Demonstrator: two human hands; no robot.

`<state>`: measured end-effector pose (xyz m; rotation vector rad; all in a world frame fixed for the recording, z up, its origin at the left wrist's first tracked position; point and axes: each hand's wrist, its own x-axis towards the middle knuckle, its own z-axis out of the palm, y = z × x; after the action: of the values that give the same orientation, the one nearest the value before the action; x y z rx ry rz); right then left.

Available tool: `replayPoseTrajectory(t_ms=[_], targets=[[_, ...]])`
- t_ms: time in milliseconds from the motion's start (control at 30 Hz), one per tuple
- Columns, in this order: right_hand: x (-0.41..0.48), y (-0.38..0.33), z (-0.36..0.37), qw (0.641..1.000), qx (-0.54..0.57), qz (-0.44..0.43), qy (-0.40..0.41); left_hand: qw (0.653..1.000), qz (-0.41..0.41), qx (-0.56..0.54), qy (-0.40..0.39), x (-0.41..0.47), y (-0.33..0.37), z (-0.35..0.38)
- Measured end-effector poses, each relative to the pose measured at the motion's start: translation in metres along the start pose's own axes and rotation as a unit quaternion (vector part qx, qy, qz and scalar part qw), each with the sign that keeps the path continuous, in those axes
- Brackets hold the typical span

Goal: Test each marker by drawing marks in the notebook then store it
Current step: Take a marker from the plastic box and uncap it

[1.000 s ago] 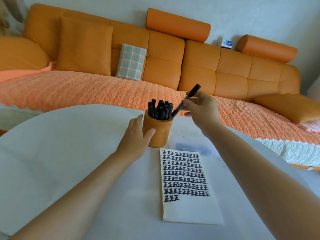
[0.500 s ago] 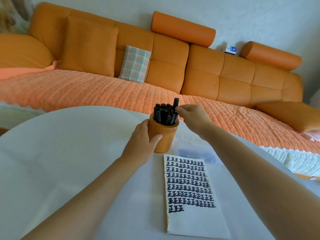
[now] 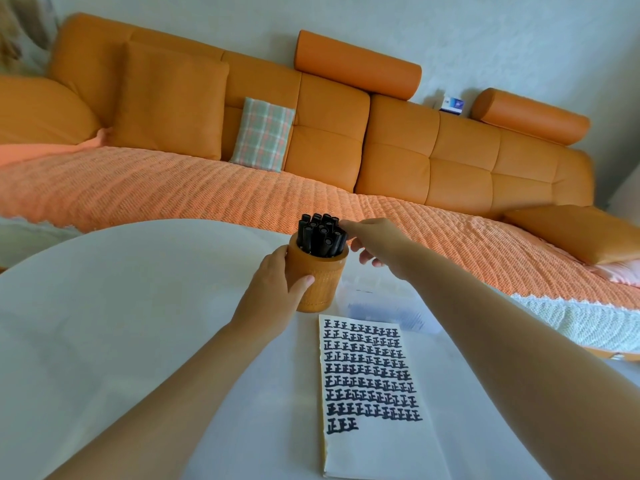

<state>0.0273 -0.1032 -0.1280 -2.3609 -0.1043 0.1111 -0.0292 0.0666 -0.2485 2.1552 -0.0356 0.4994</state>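
Orange sofa (image 3: 381, 133) is filling the upper frame behind a white table (image 3: 121, 306), with the marked-up notebook (image 3: 381, 445) lying at lower centre. Mid-frame, the left hand (image 3: 273, 285) is gripping the wooden pen cup (image 3: 318, 282) while the right hand (image 3: 377, 244) is touching the black markers (image 3: 320, 233) packed inside; whether it is pinching one I cannot tell. Storing is seemingly the step underway, and the next move is calling for one marker lifted cleanly out.

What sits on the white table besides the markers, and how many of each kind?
Wooden cup: 1
Notebook: 1
Clear plastic box: 1
Total: 3
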Motion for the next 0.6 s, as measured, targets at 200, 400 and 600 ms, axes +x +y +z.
replayPoseTrajectory(t_ms=[200, 400, 600], targets=[[-0.003, 0.026, -0.004, 0.999, 0.015, -0.015, -0.029, 1.0, 0.001, -0.003, 0.008, -0.003, -0.001, 0.0], [-0.007, 0.07, -0.012, 0.934, -0.325, 0.036, -0.142, 1.0, 0.01, -0.011, 0.009, -0.005, -0.001, 0.0], [-0.012, 0.068, -0.01, 0.927, -0.318, 0.027, -0.198, 1.0, 0.008, 0.003, 0.022, -0.01, 0.002, 0.001]])
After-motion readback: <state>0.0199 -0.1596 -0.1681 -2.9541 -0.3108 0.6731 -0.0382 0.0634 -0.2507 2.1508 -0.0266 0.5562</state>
